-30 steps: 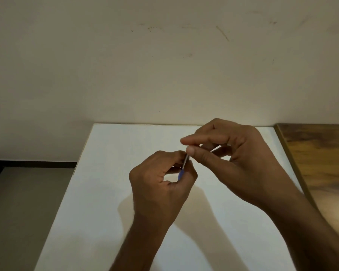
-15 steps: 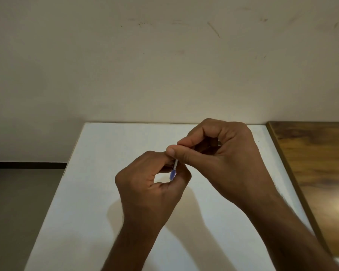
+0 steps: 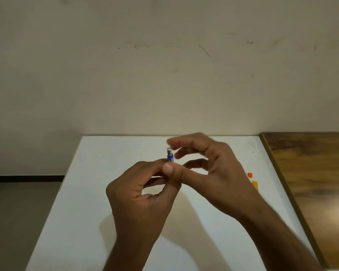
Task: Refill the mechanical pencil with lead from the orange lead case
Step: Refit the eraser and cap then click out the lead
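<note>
The left hand [image 3: 143, 194] grips the pencil [image 3: 169, 156] upright, its silver cap on. The right hand [image 3: 209, 173] is loosely open by the top, holding nothing. The orange case [image 3: 255, 185] lies open on the table [image 3: 98, 192], near its cap [image 3: 250, 174]. Refilling looks nearly done; closing the case remains.

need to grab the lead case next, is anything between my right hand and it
Nothing visible is. The right hand hovers over the white table, and the orange lead case lies beside it on bare table, partly hidden behind the wrist.
</note>
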